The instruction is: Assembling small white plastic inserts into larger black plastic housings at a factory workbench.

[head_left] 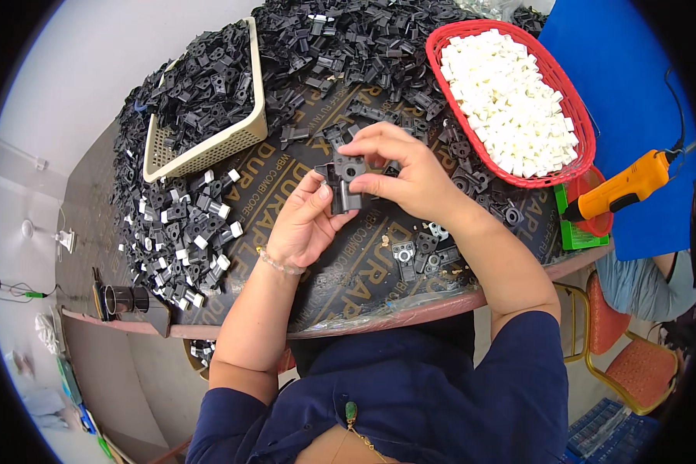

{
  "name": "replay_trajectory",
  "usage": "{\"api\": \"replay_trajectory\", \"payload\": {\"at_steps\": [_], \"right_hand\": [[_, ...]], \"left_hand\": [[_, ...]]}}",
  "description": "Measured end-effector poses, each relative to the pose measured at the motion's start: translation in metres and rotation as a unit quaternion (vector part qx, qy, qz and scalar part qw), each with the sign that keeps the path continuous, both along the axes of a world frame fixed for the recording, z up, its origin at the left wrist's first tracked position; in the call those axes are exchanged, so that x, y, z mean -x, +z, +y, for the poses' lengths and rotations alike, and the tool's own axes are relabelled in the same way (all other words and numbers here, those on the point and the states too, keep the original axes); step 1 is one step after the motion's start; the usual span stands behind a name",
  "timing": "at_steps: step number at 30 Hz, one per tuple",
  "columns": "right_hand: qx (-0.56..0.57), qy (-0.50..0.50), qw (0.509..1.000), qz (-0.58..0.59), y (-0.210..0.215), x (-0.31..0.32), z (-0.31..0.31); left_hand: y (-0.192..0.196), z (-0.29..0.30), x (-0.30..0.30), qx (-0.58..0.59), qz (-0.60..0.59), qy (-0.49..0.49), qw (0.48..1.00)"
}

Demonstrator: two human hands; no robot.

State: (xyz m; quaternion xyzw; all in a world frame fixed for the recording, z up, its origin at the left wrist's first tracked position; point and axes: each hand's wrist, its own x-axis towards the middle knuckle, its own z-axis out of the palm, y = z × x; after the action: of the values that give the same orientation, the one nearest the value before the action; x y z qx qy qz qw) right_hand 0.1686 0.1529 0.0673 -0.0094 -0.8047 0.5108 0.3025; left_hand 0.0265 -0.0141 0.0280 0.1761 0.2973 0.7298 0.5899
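Observation:
In front of my chest I hold a black plastic part (348, 197) with a round hole in its face. My left hand (298, 228) is closed around its lower left side, thumb against the front. From the right, my right hand (414, 174) grips its upper end between thumb and bent fingers. Whether this is one piece or two fitted together, I cannot tell. Just beyond my fingers, more black plastic parts (363, 66) lie in a big heap. Several black parts with white inserts (182, 228) are spread to the left of my left forearm.
A cream plastic basket (259, 116) full of black parts stands far left. The red basket (588, 147) at far right holds white pieces (510, 100). Beside it an orange-handled tool (626, 185) rests over a green tray (576, 232). Loose black parts (421, 255) lie near the table edge.

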Motion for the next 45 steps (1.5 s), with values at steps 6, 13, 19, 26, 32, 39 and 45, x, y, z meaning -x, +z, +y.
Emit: {"api": "replay_trajectory", "payload": {"at_steps": [6,13,19,26,32,39,45], "right_hand": [[-0.163,-0.041,0.986,0.012,-0.005,0.005,-0.008],[-0.087,-0.021,0.995,-0.031,-0.009,0.0,0.004],[0.084,0.028,0.984,-0.157,-0.005,-0.001,0.009],[0.12,0.047,0.978,-0.161,0.011,-0.007,0.004],[-0.365,-0.364,0.856,-0.041,0.011,-0.026,0.066],[-0.388,-0.428,0.779,-0.245,0.002,-0.053,0.112],[-0.216,-0.371,0.901,-0.067,0.016,-0.039,0.084]], "left_hand": [[-0.002,-0.002,-0.004,-0.016,-0.009,0.026,0.999],[0.001,0.002,-0.017,0.004,0.239,0.058,0.969],[0.0,0.0,-0.017,0.087,0.444,0.106,0.886],[0.009,-0.004,-0.018,0.076,0.473,0.113,0.87],[0.007,0.003,-0.015,0.067,0.261,0.124,0.955],[0.006,0.002,-0.012,0.02,0.144,0.102,0.984],[0.012,0.0,-0.006,0.026,0.124,0.108,0.986]]}}
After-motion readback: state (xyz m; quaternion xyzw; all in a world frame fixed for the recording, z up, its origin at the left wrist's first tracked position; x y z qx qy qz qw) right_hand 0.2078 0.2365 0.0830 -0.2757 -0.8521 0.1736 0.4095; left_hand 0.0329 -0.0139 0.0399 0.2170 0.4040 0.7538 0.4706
